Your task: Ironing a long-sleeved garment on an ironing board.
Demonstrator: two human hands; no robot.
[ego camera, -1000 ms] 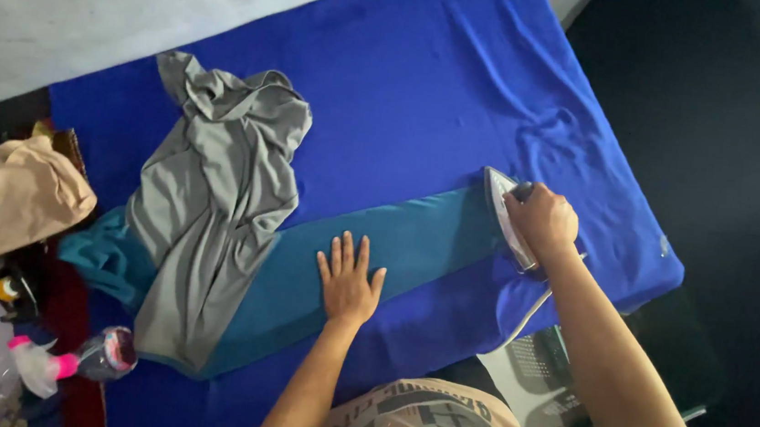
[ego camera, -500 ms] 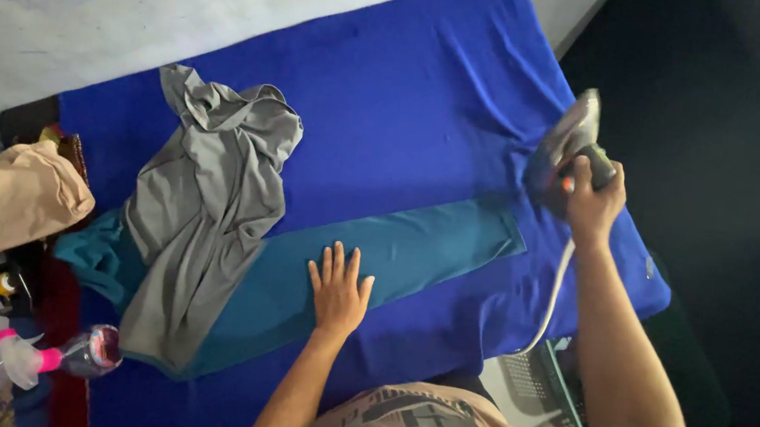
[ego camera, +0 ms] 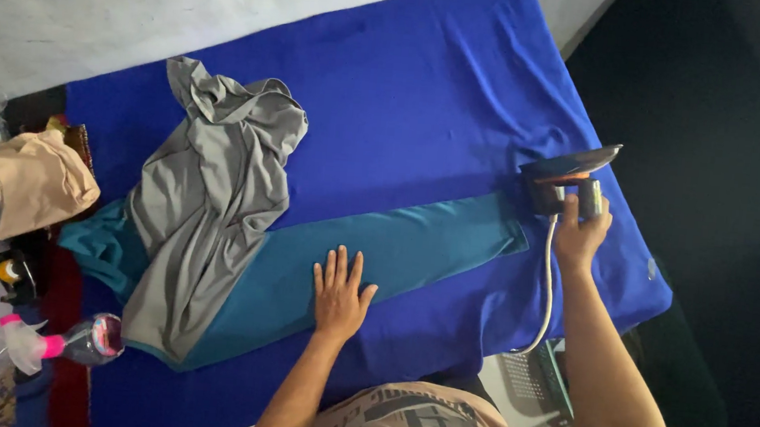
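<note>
Iron up on its end, hand flat on teal cloth

Hands first. The right hand [ego camera: 580, 233] has its grip closed around the handle of the iron [ego camera: 566, 177]. The iron stands tipped up on its back end, at about 3 o'clock on the counter [ego camera: 409, 88], which is covered with a bright blue cloth. Its flat dark plate faces up and away, off the cloth. A white cord [ego camera: 546, 283] hangs down from the iron and runs past the wrist toward 5 o'clock.

The left hand [ego camera: 339, 292] holds nothing. It lies open and flat, fingers spread, pressing on the long teal cloth [ego camera: 414, 248]. This hand is near 6 o'clock, close to the person's body.

The teal cloth lies in a long strip across the counter, from about 8 o'clock up toward 3 o'clock. Its right end stops just beside the iron, a little to the left of the right hand and below the iron. The iron is not on it. The two hands are well apart, with a smooth stretch of teal between them.

A crumpled grey shirt [ego camera: 212, 190] lies on top of the left end of the teal cloth, near 9 o'clock. Past the counter's left edge sit a tan folded cloth [ego camera: 39, 182] and a small spray bottle [ego camera: 66, 342] with a pink and white top, lying on its side near 8 o'clock.
</note>
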